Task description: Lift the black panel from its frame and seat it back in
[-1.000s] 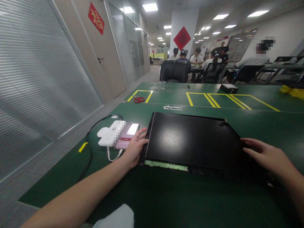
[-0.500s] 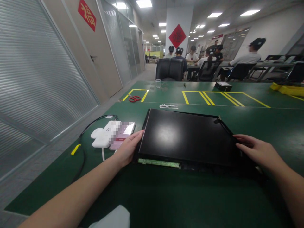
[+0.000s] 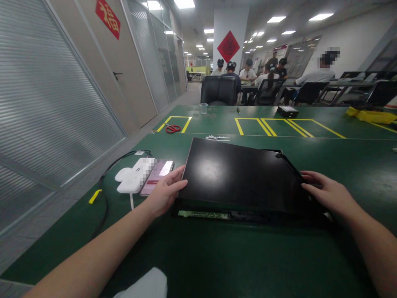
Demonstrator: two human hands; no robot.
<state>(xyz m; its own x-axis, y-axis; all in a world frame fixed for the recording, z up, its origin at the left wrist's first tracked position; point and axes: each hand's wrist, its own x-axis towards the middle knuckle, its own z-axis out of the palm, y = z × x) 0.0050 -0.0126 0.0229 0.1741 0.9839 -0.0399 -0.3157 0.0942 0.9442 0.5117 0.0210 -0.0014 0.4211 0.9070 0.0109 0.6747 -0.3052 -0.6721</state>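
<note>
A glossy black screen panel (image 3: 235, 174) lies tilted over a black frame (image 3: 279, 219), its left side raised off the frame. My left hand (image 3: 164, 192) is closed on the panel's left edge, thumb on top and fingers partly hidden. At the opposite edge, my right hand (image 3: 325, 188) grips the panel's right side, its fingertips partly out of sight. A green circuit strip (image 3: 203, 215) shows along the frame's near side. Left of my left hand lies a phone (image 3: 155, 180) beside a white charger (image 3: 128, 182).
Red-handled scissors (image 3: 173, 128), small white strips (image 3: 217, 138) and a clear cup (image 3: 203, 109) are on the green table (image 3: 217, 265). A black cable (image 3: 105, 211) runs along the left. Farther back are a black box (image 3: 287, 111) and a yellow bundle (image 3: 370, 116). People sit beyond.
The panel's left side has risen from the frame, leaving a wider gap at the near edge. My left thumb now rests on the panel's top face. The view has shifted slightly.
</note>
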